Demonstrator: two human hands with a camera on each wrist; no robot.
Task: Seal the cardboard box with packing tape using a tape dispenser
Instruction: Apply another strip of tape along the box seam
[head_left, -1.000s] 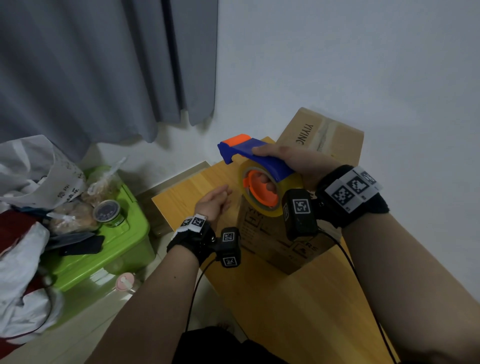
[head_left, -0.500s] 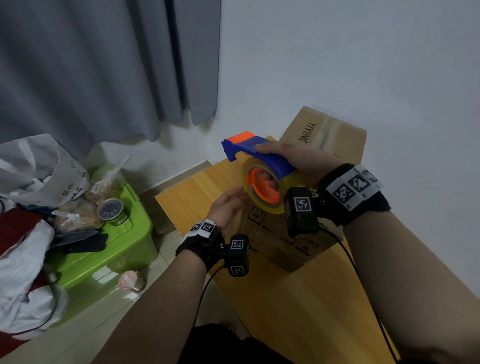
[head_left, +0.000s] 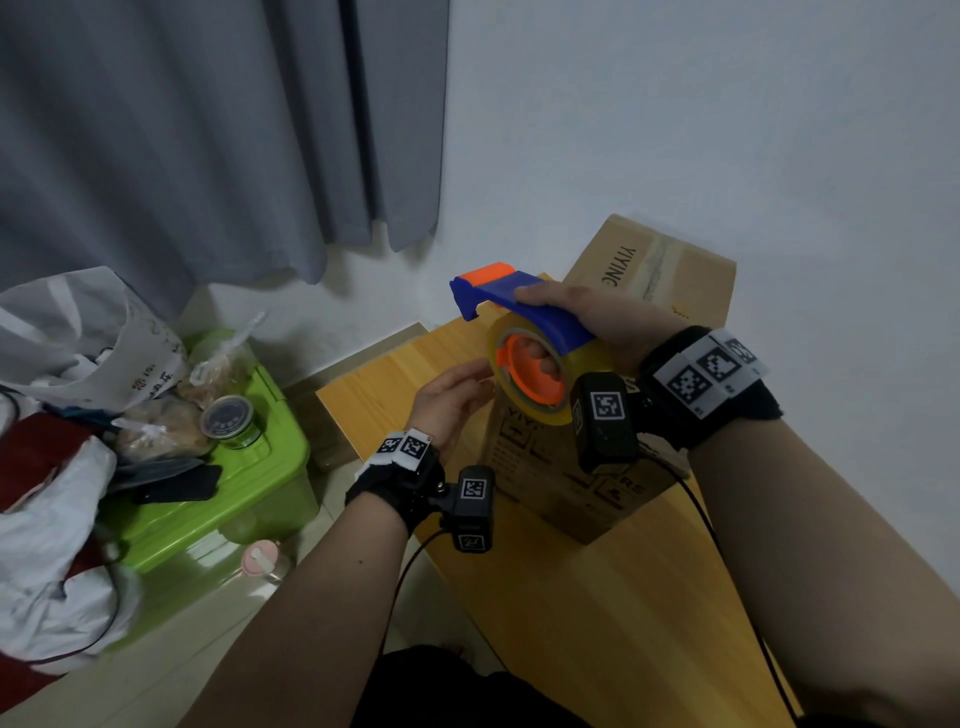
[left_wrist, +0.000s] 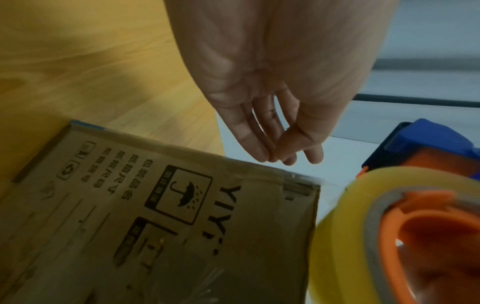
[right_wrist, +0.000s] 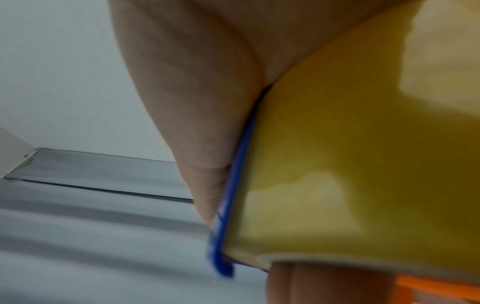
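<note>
1 box (head_left: 670, 270) – 1 dispenser (head_left: 524, 306), 2 hands.

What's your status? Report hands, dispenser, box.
Right hand grips tape dispenser, held above cardboard box. Left hand open beside the roll, holding nothing. Nothing blocking the box top.

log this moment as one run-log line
right hand: grips tape dispenser above cardboard box | left hand: open, fingers by tape roll | tape: not yet applied
</note>
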